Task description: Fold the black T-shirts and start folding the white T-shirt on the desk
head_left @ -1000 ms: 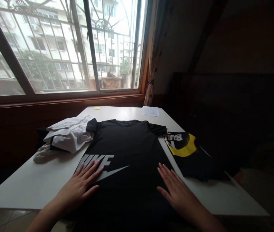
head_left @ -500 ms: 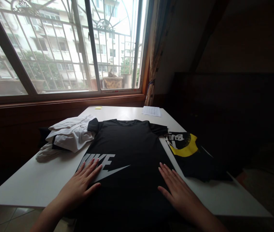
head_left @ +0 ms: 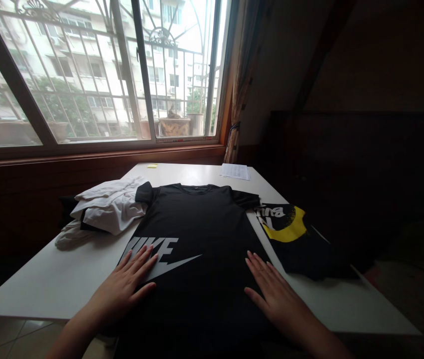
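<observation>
A black T-shirt lies spread face up, its collar toward the window and its lower part dark near me. A grey NIKE print with a swoosh shows on its left side. My left hand rests flat over part of that print, fingers stretched out. On the shirt's right edge lies my right hand, also flat with its fingers extended and the thumb apart. Neither hand grips the cloth. The shirt's hem is too dark to make out.
The white table carries a heap of white clothes at left. A folded black garment with a yellow print lies at right, partly at the table's edge. Papers and a yellow note lie at the back, below a barred window.
</observation>
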Demonstrator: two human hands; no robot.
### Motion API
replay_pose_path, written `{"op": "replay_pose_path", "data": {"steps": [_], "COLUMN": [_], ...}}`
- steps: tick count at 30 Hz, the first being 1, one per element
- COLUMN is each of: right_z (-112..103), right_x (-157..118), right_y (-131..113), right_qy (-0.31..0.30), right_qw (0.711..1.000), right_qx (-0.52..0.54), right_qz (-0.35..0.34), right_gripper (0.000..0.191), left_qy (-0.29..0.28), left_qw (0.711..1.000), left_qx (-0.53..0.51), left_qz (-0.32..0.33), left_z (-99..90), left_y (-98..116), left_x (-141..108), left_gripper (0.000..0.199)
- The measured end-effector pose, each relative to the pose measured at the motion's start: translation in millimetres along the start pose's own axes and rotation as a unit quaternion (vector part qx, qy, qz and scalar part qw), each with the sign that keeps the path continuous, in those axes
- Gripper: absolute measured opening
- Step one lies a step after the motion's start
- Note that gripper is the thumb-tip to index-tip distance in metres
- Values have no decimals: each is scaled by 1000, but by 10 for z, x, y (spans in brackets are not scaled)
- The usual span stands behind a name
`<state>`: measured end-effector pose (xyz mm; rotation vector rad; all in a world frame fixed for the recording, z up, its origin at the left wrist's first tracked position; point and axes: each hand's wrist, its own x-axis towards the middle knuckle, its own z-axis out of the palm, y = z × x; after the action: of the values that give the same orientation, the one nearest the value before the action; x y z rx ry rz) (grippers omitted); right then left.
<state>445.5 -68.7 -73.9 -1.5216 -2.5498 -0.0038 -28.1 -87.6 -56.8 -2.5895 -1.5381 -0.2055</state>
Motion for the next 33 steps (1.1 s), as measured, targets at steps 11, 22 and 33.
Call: {"op": "replay_pose_path", "data": {"steps": [11,22,33], "right_z": [-98,-416,-118], "right_x": [25,943,2652], "right_y": [1,140,511], "right_qy": [-29,-27,-51], "right_qw": [999,999,992], "right_qx": [35,32,42], "right_qz": [10,18,106], "right_gripper": [74,82,77], "left_qy": [-4,-13,-21], "left_qw": [1000,999,996], "left_qx": [-11,-39,-78], "left_qz": [-3,12,-22], "left_z": [-15,-121,-125], "left_y": [9,-22,-364], "left_x": [4,106,1399], "left_gripper": [69,68,68]}}
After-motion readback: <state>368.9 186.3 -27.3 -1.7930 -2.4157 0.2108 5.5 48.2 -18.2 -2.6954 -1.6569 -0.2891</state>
